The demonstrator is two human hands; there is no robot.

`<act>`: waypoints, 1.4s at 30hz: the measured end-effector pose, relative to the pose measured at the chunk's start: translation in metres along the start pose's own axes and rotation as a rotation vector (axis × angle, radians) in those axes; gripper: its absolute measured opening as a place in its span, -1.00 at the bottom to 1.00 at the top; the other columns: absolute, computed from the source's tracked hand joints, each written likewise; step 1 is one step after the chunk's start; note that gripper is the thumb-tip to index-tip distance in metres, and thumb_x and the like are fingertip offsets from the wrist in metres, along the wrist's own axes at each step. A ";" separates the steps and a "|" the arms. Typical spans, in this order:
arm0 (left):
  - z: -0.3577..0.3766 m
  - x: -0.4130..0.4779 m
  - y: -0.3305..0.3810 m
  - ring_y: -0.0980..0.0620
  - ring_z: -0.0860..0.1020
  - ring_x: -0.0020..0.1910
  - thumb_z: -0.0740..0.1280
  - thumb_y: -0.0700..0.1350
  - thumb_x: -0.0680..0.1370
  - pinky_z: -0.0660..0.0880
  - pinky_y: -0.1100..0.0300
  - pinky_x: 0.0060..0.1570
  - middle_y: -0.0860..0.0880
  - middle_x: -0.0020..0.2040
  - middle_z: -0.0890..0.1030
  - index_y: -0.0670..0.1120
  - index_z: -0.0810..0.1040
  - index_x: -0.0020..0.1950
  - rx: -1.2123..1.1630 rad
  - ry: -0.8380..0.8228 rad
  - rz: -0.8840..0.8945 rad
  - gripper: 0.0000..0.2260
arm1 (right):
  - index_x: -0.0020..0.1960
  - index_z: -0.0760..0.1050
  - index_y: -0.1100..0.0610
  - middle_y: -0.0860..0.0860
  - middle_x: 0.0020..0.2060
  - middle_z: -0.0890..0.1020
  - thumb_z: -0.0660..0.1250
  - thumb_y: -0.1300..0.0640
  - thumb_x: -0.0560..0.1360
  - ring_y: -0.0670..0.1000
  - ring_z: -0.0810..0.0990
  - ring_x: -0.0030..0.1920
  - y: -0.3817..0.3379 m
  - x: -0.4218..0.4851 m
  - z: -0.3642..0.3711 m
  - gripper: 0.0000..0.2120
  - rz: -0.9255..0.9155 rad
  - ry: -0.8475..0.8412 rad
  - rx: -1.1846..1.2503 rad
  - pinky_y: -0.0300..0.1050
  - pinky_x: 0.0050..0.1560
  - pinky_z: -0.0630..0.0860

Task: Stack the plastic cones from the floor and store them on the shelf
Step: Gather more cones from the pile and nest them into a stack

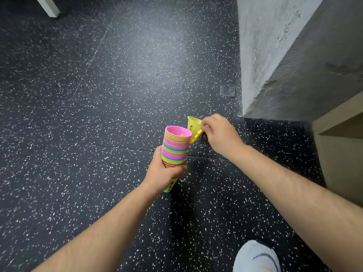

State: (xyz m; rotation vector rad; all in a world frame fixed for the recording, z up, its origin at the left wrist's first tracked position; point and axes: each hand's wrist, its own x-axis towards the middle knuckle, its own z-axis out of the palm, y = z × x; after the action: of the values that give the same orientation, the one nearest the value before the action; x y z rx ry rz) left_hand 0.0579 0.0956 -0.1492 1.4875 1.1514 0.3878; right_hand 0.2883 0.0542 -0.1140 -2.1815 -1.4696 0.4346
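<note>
The right grip (218,132) pinches the yellow cone (193,126) — seat it narrow-end-first in the cone stack (176,148) just left, clasped by the left grip (163,173).

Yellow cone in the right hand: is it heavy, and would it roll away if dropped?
Probably very light: the right hand pinches the yellow cone with just fingertips. Its thin, holed plastic likely flexes slightly. Round and tapered, it would probably roll in a curve.
</note>
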 end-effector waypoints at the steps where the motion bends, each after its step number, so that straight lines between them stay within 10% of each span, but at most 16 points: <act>1: 0.001 0.001 0.000 0.20 0.61 -0.17 0.62 -0.27 0.35 0.56 0.26 -0.13 0.09 -0.07 0.63 0.02 0.42 0.22 0.006 -0.001 -0.002 -0.43 | 0.06 0.58 0.15 0.07 0.02 0.53 0.26 0.15 0.63 0.07 0.48 0.05 -0.002 0.000 -0.009 -0.87 -0.019 0.074 0.059 -0.09 0.00 0.35; 7: 0.010 0.006 0.007 0.23 0.60 -0.21 0.61 -0.26 0.35 0.54 0.29 -0.16 0.07 -0.07 0.62 0.00 0.44 0.25 0.025 -0.029 -0.002 -0.43 | 0.09 0.59 0.19 0.08 0.03 0.61 0.26 0.20 0.61 0.04 0.54 0.04 -0.019 -0.003 -0.051 -0.85 -0.197 0.334 0.171 -0.09 0.10 0.46; 12: 0.018 0.021 0.017 0.08 0.63 -0.15 0.60 -0.24 0.28 0.65 -0.04 -0.05 -0.03 -0.05 0.65 -0.03 0.43 0.25 0.023 -0.040 0.026 -0.39 | 0.22 0.59 0.15 0.08 0.13 0.63 0.23 0.09 0.64 0.09 0.56 0.15 -0.023 -0.023 -0.039 -0.74 -0.299 0.015 0.117 0.02 0.22 0.48; 18: 0.028 0.032 0.025 0.27 0.61 -0.21 0.57 -0.32 0.36 0.53 0.38 -0.23 0.02 -0.03 0.63 -0.05 0.40 0.31 0.015 -0.068 0.038 -0.39 | 0.53 0.28 0.05 -0.03 0.19 0.59 0.07 -0.02 0.71 0.00 0.51 0.18 -0.007 -0.019 -0.041 -0.59 -0.059 -0.042 0.230 -0.05 0.18 0.41; 28: 0.024 0.030 0.024 0.18 0.61 -0.13 0.61 -0.30 0.36 0.54 0.33 -0.15 0.05 -0.01 0.63 -0.02 0.39 0.32 -0.002 -0.083 0.015 -0.36 | 0.50 0.33 -0.01 0.04 0.44 0.36 0.21 0.14 0.65 0.16 0.37 0.38 0.044 0.040 -0.006 -0.57 0.043 -0.291 -0.244 0.11 0.36 0.39; 36: 0.022 0.029 0.021 0.11 0.62 -0.09 0.60 -0.09 0.23 0.62 0.15 -0.04 0.00 0.01 0.65 0.00 0.40 0.28 -0.050 -0.072 0.021 -0.32 | 0.09 0.50 0.03 0.04 0.04 0.54 0.17 0.10 0.66 0.08 0.54 0.01 0.035 0.028 -0.021 -0.87 0.143 -0.051 -0.032 0.04 0.01 0.49; 42: 0.020 0.029 0.019 0.15 0.62 -0.13 0.62 -0.30 0.35 0.61 0.18 -0.06 -0.02 0.00 0.64 -0.07 0.37 0.31 -0.056 -0.069 0.030 -0.35 | 0.11 0.52 0.03 -0.06 -0.04 0.53 0.20 0.11 0.65 -0.05 0.45 -0.10 -0.005 0.028 -0.068 -0.87 -0.035 0.249 0.171 -0.13 -0.15 0.30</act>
State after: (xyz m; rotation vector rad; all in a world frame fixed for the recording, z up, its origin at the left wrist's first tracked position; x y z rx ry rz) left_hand 0.0954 0.1101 -0.1479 1.4602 1.0566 0.3835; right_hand 0.3292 0.0683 -0.0536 -1.9920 -1.2846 0.2557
